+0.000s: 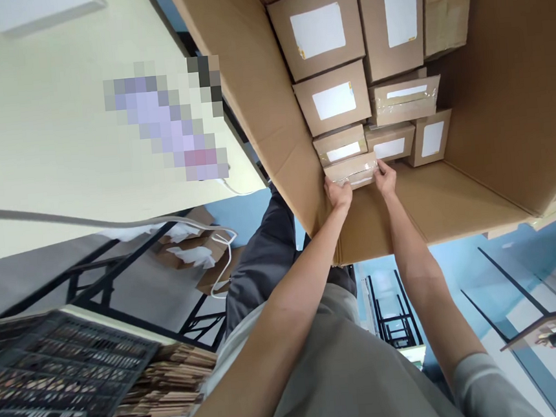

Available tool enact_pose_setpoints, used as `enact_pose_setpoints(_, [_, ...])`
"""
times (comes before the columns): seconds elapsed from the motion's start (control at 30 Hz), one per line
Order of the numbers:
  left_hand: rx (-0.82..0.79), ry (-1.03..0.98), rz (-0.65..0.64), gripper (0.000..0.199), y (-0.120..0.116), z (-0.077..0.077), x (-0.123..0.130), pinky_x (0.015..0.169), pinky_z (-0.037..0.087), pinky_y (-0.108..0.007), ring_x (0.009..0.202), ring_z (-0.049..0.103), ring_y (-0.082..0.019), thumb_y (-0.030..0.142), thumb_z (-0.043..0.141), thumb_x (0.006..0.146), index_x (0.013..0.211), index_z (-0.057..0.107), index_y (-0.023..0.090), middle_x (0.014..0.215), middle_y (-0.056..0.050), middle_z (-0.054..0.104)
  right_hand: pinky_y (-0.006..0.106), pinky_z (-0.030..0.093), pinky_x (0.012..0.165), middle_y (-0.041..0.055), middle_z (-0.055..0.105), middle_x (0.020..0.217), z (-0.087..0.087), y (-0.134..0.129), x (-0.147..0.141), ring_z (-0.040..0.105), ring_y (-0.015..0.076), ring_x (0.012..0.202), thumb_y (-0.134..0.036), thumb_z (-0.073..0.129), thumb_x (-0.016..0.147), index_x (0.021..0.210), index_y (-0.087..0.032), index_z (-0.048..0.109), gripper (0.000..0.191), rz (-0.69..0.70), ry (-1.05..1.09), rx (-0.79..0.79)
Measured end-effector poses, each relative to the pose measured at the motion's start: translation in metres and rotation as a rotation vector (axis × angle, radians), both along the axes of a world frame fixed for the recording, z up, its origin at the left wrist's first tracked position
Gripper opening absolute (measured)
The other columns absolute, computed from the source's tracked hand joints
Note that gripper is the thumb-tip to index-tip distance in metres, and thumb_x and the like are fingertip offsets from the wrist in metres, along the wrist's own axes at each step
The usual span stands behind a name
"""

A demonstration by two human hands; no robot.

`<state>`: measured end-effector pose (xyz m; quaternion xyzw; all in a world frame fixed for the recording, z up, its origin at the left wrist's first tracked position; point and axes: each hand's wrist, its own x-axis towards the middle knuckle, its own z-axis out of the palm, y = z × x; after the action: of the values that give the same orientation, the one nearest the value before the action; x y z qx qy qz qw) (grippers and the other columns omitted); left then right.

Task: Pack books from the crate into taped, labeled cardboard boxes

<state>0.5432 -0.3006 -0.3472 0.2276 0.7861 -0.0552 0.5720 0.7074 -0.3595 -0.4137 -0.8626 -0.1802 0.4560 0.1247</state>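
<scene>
Both my hands reach down into a large cardboard carton (476,197). Between them is a small taped cardboard box (355,167), gripped at its two ends. My left hand (339,192) is closed on its left end, near the carton's side wall. At the other end, my right hand (385,177) pinches the box's right edge. Just beyond it lies another small box (339,146) with a white label. A labelled box (392,143) and an upright labelled box (430,138) stand to the right. A taped box (407,101) rests tilted behind them.
Larger labelled boxes (315,27) fill the carton's far part. A pale table (59,150) stands left, with a blurred-out item and a white cable (89,220). A black crate (72,363) and flat cardboard (171,380) are lower left. Another person's hand (545,339) shows at far right.
</scene>
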Motion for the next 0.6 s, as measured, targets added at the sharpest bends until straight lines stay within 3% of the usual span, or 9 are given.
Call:
enact_pose_setpoints(0.13, [-0.051,0.076,-0.021,0.088,0.002,-0.006,0.002,0.14,0.032,-0.041,0.171,0.044,-0.035,0.017,0.084,0.086,0.166,0.048,0.014,0.172,-0.024,0.057,0.046,0.052,0.13,0.0201,0.074,0.158,-0.006,0.001,0.002,0.072,0.0282,0.148,-0.011,0.065,0.09,0.166,-0.008,0.059,0.076,0.075,-0.021,-0.23])
enact_pose_setpoints(0.2, [-0.069,0.09,-0.03,0.084,0.002,-0.002,0.001,0.14,0.032,-0.043,0.17,0.044,-0.038,0.014,0.082,0.087,0.164,0.05,0.008,0.173,-0.03,0.054,0.048,0.049,0.132,0.0238,0.068,0.164,-0.003,0.003,0.0,0.068,0.0311,0.152,-0.009,0.072,0.085,0.169,-0.009,0.055,0.086,0.112,-0.046,-0.337])
enact_pose_setpoints(0.27, [-0.058,0.078,-0.038,0.078,0.004,0.006,0.0,0.14,0.032,-0.042,0.17,0.045,-0.038,0.012,0.08,0.088,0.16,0.053,0.004,0.173,-0.034,0.052,0.048,0.046,0.135,0.0266,0.062,0.169,0.004,0.004,-0.007,0.064,0.0316,0.156,-0.009,0.073,0.085,0.167,-0.008,0.057,0.083,0.133,-0.044,-0.347])
enact_pose_setpoints(0.47, [-0.007,-0.046,-0.032,0.064,0.02,0.048,-0.004,0.136,0.04,-0.045,0.164,0.055,-0.038,0.005,0.08,0.083,0.145,0.068,0.011,0.166,-0.029,0.062,0.049,0.055,0.126,0.023,0.081,0.142,0.038,0.015,-0.041,0.078,0.0312,0.135,-0.015,0.073,0.085,0.137,-0.008,0.077,0.052,0.137,0.063,-0.268])
enact_pose_setpoints(0.6, [0.045,-0.234,-0.02,0.042,0.04,0.095,0.0,0.133,0.045,-0.049,0.153,0.066,-0.036,0.004,0.077,0.081,0.121,0.079,0.019,0.148,-0.019,0.078,0.05,0.059,0.122,0.0186,0.085,0.134,0.079,0.039,-0.053,0.08,0.0295,0.13,-0.017,0.07,0.082,0.126,-0.011,0.08,0.045,0.133,0.088,-0.138])
